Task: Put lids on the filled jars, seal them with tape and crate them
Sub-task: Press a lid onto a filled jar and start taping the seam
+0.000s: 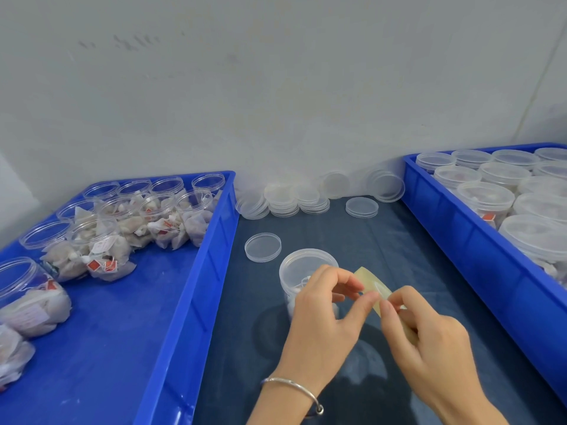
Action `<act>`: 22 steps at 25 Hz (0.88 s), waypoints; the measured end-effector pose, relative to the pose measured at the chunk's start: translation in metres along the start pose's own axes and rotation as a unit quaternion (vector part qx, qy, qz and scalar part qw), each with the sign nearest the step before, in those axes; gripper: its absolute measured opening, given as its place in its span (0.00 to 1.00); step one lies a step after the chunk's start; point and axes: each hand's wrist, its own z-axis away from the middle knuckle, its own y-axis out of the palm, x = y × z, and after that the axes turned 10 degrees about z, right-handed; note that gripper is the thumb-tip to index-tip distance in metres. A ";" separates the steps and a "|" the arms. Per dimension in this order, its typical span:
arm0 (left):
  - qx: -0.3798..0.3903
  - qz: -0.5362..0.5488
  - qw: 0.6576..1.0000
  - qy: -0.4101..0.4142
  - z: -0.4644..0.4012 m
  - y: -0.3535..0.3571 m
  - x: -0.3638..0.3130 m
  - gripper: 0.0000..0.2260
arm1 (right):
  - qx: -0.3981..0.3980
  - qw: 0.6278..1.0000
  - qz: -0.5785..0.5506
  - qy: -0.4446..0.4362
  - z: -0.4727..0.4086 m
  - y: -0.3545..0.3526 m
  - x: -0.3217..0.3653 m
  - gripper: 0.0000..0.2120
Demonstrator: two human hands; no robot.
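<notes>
Both hands work the tape roll [376, 291] just near and right of the capped jar [302, 276] that stands on the dark desk [399, 240] between the two crates. The right hand [429, 338] has its grip curled round the roll, thumb and forefinger pinching its edge, while the left hand [322, 314] pinches at the roll's face with thumb and forefinger, apparently picking for the loose end; whether any tape is already lifted cannot be told. The main risk, as I judge it, is the tape end: thin clear tape can split, fold back on itself or stick to the fingertips, and then the seal round the lid wrinkles or fails to bridge lid and jar. The jar stands free with neither hand on it, so a tug of the tape or a brush of the left wrist could tip it or push it toward the loose lid [263, 247] beside it. If the lid is only resting on, taping would fix it crooked. Far along the desk the lid stacks [280, 200] lean and could slide if knocked. The left crate [190, 271] holds open jars and spilled bags, the right crate [460, 228] the capped jars, with little room visible near its near side.
</notes>
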 end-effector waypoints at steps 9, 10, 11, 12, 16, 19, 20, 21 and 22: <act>0.004 -0.032 0.999 0.021 0.000 -0.003 0.002 0.05 | 0.024 1.000 0.014 0.005 0.003 -0.001 0.001 0.13; 0.002 -0.031 0.999 0.026 0.000 -0.003 0.003 0.04 | 0.024 1.000 0.014 0.004 0.002 -0.001 0.000 0.10; -0.001 -0.029 0.999 0.030 0.000 -0.003 0.003 0.04 | 0.026 0.999 0.017 0.005 0.002 -0.001 0.000 0.10; -0.005 -0.031 0.999 0.036 0.000 -0.003 0.003 0.04 | 0.031 0.999 0.020 0.006 0.002 -0.001 0.000 0.11; -0.015 -0.070 0.990 0.119 0.002 -0.001 -0.006 0.05 | 0.081 0.997 -0.018 0.007 0.002 -0.004 0.001 0.17; -0.015 -0.150 0.969 0.194 0.001 -0.004 -0.014 0.08 | 0.138 0.990 0.015 0.013 -0.004 -0.005 -0.009 0.20; -0.020 -0.148 0.969 0.196 0.001 -0.006 -0.017 0.08 | 0.155 0.988 0.014 0.019 -0.006 -0.006 -0.012 0.18; -0.029 -0.133 0.972 0.191 0.000 -0.010 -0.019 0.07 | 0.173 0.984 -0.021 0.026 -0.007 -0.011 -0.015 0.18; -0.044 -0.117 0.975 0.183 -0.002 -0.015 -0.021 0.05 | 0.197 0.977 -0.070 0.025 -0.006 -0.016 -0.018 0.20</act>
